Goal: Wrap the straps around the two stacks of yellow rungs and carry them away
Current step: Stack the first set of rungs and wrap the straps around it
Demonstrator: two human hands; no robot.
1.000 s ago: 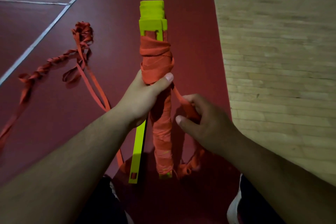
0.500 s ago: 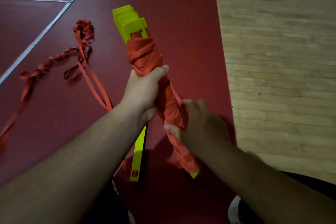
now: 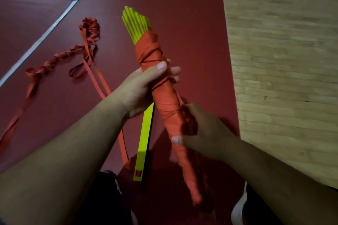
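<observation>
Cinching the strap tail (image 3: 188, 121) onto the wrapped stack (image 3: 170, 100), held up off the red floor (image 3: 192, 14).

The left hand (image 3: 144, 87) grips the wrapped stack round its middle, thumb laid across the top. It holds the stack tilted, bare yellow ends (image 3: 136, 22) pointing far and left, probably so the windings stay tight while the other hand works. The right hand (image 3: 206, 133), nearer and to the right, curls round the strap tail against the stack's lower half (tucking or pulling, I cannot tell). A second yellow stack (image 3: 145, 133) lies unwrapped on the floor, just left of the held one. A loose strap (image 3: 86, 45) trails far left, likely meant for it.
</observation>
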